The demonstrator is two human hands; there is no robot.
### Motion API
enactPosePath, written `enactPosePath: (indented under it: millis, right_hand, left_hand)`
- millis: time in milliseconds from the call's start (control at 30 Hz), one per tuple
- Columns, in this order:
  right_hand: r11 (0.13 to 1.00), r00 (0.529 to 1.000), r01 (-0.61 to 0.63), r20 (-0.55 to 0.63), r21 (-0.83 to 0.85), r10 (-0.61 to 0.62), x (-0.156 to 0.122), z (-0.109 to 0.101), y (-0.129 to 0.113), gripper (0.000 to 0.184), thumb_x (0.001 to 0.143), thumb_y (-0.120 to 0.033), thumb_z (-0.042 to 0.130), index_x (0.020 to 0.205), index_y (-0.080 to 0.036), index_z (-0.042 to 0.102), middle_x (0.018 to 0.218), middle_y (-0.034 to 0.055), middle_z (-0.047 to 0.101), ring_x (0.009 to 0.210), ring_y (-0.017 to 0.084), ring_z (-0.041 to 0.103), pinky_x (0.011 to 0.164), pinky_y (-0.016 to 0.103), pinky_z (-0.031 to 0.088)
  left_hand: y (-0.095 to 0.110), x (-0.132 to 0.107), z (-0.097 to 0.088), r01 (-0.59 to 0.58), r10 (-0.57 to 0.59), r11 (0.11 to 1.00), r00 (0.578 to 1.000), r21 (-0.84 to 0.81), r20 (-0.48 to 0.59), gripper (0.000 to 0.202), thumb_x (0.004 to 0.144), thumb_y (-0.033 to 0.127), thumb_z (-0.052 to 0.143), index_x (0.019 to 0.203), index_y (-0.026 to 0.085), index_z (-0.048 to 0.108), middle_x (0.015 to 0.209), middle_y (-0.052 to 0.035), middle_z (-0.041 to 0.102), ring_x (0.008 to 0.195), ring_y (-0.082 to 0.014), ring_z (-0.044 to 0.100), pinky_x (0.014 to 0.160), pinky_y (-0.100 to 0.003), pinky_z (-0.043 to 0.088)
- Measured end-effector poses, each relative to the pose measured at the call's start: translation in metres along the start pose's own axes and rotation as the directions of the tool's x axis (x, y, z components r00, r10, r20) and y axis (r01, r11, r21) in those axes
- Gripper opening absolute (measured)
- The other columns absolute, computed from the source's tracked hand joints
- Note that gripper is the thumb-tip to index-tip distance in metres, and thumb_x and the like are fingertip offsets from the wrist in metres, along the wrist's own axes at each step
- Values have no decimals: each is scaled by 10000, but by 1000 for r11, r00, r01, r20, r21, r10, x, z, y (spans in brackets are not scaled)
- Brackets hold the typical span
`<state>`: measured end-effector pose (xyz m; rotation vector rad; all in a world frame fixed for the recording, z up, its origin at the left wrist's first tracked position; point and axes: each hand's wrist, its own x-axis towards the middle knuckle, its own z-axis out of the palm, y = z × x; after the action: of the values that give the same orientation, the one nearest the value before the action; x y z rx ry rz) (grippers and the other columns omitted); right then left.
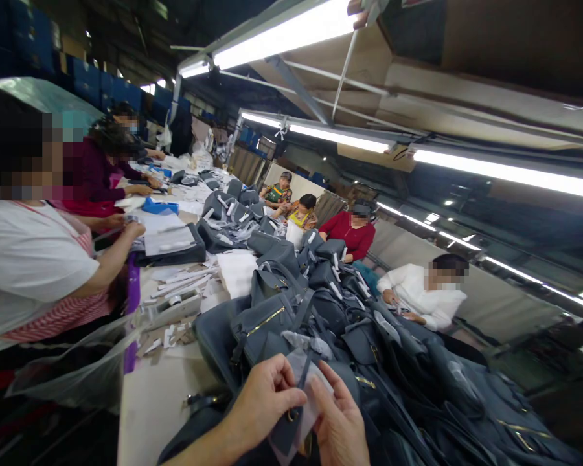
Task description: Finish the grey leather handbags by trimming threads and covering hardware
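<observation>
Fingers of the left hand (262, 396) pinch a dark strap (304, 371), the right hand's (340, 414) a pale sheet (311, 406); bags (330, 314) slipping from one o'clock could jostle both.

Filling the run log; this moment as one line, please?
left hand: holding dark tab | right hand: holding pale sheet | around: dark bags

The person's left hand (266, 391) and right hand (337, 414) are both bare, with slim fingers (339, 384) and rounded tips, and the left forearm (211, 446) and right wrist (346, 454) are uncovered as far as they show.
</observation>
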<state>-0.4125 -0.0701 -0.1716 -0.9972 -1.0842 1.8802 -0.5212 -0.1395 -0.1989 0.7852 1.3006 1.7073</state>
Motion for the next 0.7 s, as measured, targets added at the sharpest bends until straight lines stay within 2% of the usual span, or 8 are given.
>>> enactPosePath:
  millis: [133,233,333,400,500,600,700]
  right_hand:
    - [998,999,-25,19,-59,26,-3,7,-5,1181,419,-384,948,1396,-124,338,838,105,776,694,286,726,618,355,562]
    - [991,1000,-18,20,-130,21,-3,8,-11,1151,434,-375,941,1398,-109,370,831,97,773,679,273,719,635,361,562]
    - [986,1000,-13,18,-164,16,-3,8,-14,1134,439,-350,933,1401,-92,391,868,107,772,766,293,724,708,384,567]
    - [981,1000,-3,17,-194,6,-1,8,-13,1083,467,-353,916,1394,-93,421,916,116,769,814,299,722,746,392,564]
    - [966,999,33,2,-256,-34,4,7,-8,969,519,-392,883,1362,-119,490,970,105,760,855,299,717,758,386,565]
    - [945,997,66,-11,-321,-73,10,2,-7,931,531,-407,876,1345,-131,518,1000,102,756,901,306,710,772,381,564]
    - [930,996,65,-39,-362,-84,15,-4,-11,923,522,-389,885,1335,-129,533,989,98,760,906,309,707,775,382,562]
  left_hand:
    - [0,-3,-1,22,-20,994,1000,111,-19,193,612,173,658,664,190,473,544,79,472,536,-106,454,510,-214,315]
    - [7,-8,-7,36,-35,979,999,203,-9,194,645,192,660,707,199,477,546,79,489,534,-115,463,515,-222,312]
    - [8,-11,-14,-5,32,954,996,300,-86,203,660,194,665,767,202,493,590,80,486,569,-118,454,538,-226,317]
    - [1,-12,-16,-7,41,956,993,293,-110,195,651,162,644,759,200,486,599,80,466,580,-116,442,543,-224,320]
    - [-8,-11,-13,-2,18,974,997,227,-69,143,667,144,591,719,198,470,584,74,457,571,-117,443,542,-224,323]
    - [-1,-1,-14,-105,150,947,981,305,-125,57,762,218,553,739,195,508,632,46,502,606,-134,478,580,-237,356]
    - [19,18,-21,-190,284,885,943,424,-172,150,844,306,506,785,189,580,722,-2,594,675,-163,537,645,-257,394]
